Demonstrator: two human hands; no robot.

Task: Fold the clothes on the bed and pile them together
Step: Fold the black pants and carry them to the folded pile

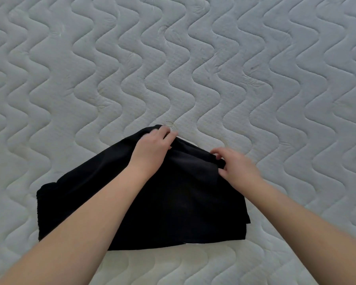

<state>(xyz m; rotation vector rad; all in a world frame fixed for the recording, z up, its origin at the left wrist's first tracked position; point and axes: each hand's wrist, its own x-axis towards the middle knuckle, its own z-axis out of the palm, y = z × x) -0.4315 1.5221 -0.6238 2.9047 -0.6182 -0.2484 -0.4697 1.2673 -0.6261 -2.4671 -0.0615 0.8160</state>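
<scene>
- A black garment [173, 198] was seen lying on the bed [193, 68], on its grey quilted surface with wavy stitching.
- The garment was partly folded, its near part flat on the bed beneath both forearms and its far edge drawn up towards the hands.
- The left hand [152, 149] was placed on the far corner of the garment, fingers [164, 133] curled and closed on the cloth at its top edge.
- The right hand [236, 167] was held just right of the left hand, at the far right edge of the garment, thumb and fingers pinched together on a fold of cloth.
- The two hands were kept near each other but apart, with a stretch of dark cloth between them.
- Beyond the hands, only the quilted surface of the bed was shown.
</scene>
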